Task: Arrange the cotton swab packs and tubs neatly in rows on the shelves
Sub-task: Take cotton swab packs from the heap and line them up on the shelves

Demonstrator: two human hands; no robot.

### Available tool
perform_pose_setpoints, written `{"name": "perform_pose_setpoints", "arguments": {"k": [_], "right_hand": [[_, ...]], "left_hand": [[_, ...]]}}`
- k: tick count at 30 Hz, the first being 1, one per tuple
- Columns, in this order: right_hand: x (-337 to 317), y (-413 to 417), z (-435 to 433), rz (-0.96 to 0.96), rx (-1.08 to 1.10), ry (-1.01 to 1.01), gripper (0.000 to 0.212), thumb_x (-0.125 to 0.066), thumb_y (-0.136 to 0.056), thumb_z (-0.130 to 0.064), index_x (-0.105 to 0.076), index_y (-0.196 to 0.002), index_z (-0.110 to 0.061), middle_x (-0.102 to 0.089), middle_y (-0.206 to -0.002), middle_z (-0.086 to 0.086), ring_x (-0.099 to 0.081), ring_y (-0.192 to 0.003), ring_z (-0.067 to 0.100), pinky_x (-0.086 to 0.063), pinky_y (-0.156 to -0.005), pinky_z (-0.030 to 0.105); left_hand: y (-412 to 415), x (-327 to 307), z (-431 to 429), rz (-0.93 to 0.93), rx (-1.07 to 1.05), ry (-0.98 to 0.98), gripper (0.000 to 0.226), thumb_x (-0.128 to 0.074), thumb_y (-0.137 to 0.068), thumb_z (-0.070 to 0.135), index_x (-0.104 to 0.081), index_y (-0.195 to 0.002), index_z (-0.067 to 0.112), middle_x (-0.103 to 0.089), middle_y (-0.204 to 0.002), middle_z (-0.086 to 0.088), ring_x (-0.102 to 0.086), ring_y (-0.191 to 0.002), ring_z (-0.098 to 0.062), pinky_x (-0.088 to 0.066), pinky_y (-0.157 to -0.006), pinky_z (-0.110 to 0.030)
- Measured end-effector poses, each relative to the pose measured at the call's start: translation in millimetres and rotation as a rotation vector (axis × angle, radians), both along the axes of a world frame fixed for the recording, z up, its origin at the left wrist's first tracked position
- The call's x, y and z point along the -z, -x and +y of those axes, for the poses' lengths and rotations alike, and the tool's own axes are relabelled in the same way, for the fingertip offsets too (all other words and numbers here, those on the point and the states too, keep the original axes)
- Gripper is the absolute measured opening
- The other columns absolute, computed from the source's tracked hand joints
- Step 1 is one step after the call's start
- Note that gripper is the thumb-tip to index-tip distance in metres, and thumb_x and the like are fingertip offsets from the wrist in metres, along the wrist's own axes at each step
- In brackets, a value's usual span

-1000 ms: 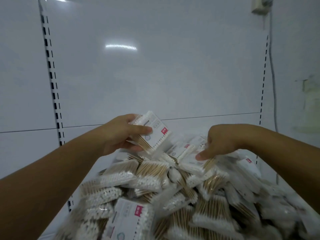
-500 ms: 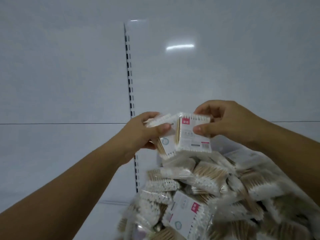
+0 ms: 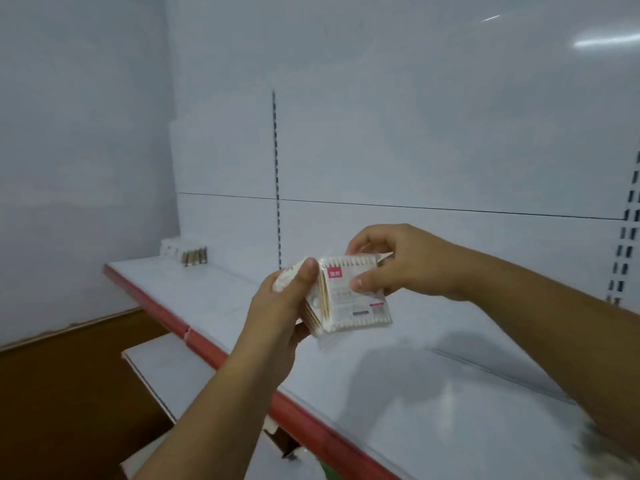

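Above the white, red-edged shelf (image 3: pixel 381 375), left hand (image 3: pixel 287 303) and right hand (image 3: pixel 401 268) both grip clear pink-labelled cotton swab packs (image 3: pixel 356 299), best squared flush before shelving.

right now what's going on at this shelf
A person holds a small stack of clear cotton swab packs with pink labels above the white, red-edged shelf. The left hand grips the stack; the right hand pinches the front pack. A short row of packs stands at the shelf's far left end.
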State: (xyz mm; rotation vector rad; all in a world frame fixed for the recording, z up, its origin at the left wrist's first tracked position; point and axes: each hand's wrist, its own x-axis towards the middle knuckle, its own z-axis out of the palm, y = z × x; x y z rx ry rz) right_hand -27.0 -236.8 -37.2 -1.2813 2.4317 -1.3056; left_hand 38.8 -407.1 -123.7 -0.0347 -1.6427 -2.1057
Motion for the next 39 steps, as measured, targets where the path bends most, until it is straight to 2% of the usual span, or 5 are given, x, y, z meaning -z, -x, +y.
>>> {"name": "perform_pose_setpoints", "arguments": {"k": [8,20,26,31,39], "right_hand": [[85,10,-211,-0.112,-0.130,0.101,0.026,-0.078,-0.076,-0.006,-0.063,-0.093,-0.019,-0.067,-0.093,0.002,-0.070,-0.081,0.020,-0.058,-0.065,0.031],[143,116,-431,-0.460,-0.263,0.151,0.046,-0.074,-0.068,-0.028,-0.058,-0.098,0.002,-0.073,-0.085,0.011,-0.072,-0.078,0.024,-0.058,-0.068,0.035],[148,157,-566,-0.570,-0.250,0.142,0.032,-0.065,-0.086,-0.020,-0.053,-0.104,0.003,-0.074,-0.083,0.009,-0.071,-0.074,0.024,-0.059,-0.065,0.039],[150,183,-669,-0.626,-0.165,0.248,0.040,-0.064,-0.078,-0.028,-0.053,-0.106,-0.001,-0.074,-0.083,0.012,-0.070,-0.067,0.022,-0.056,-0.053,0.029],[167,248,-804,-0.465,0.227,0.244,0.026,-0.072,-0.081,-0.009,-0.056,-0.100,-0.003,-0.073,-0.092,0.011,-0.073,-0.076,0.026,-0.060,-0.061,0.036]], "left_hand": [[-31,57,-170,-0.068,0.067,-0.258,0.066,-0.066,-0.079,0.047,-0.053,-0.131,0.007,-0.063,-0.124,-0.022,-0.060,-0.115,-0.041,-0.046,-0.100,-0.056],[42,96,-391,-0.170,0.157,-0.597,0.107,-0.098,-0.038,0.015,-0.052,-0.134,0.011,-0.061,-0.124,-0.027,-0.063,-0.107,-0.045,-0.058,-0.073,-0.052],[71,90,-513,-0.183,-0.071,-0.463,0.054,-0.066,-0.070,0.018,-0.057,-0.124,0.024,-0.069,-0.116,-0.016,-0.067,-0.103,-0.038,-0.058,-0.078,-0.051],[94,106,-630,-0.153,-0.136,-0.422,0.054,-0.063,-0.072,0.019,-0.057,-0.125,0.022,-0.070,-0.113,-0.017,-0.072,-0.089,-0.031,-0.059,-0.061,-0.038],[133,109,-831,-0.188,0.005,-0.356,0.052,-0.062,-0.073,0.014,-0.057,-0.124,0.017,-0.071,-0.107,-0.019,-0.071,-0.089,-0.035,-0.054,-0.085,-0.057]]}}
